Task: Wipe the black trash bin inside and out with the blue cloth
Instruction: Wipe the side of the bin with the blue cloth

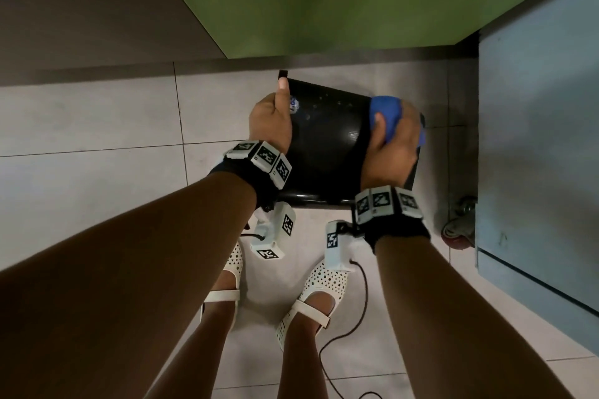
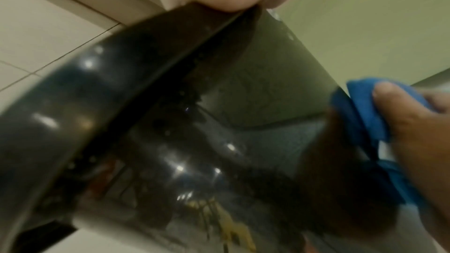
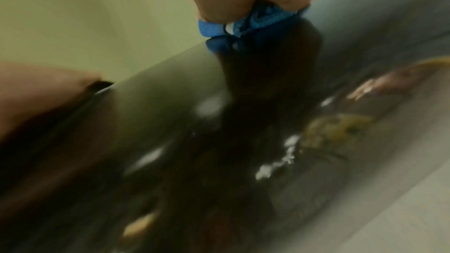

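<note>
Head view shows my left hand (image 1: 270,121) grip wrapped on the left edge of the black trash bin (image 1: 327,136), held tipped above the tiled floor (image 1: 97,126) by my shoes, while my right hand (image 1: 393,146) grip squeezes the blue cloth (image 1: 385,116) against its right side.

A: What does the person wear?
B: Black wristbands (image 1: 249,178) with white tag-marked blocks (image 1: 385,204), corded wrist cameras (image 1: 337,248) below the hands, and white perforated shoes (image 1: 319,295).
</note>
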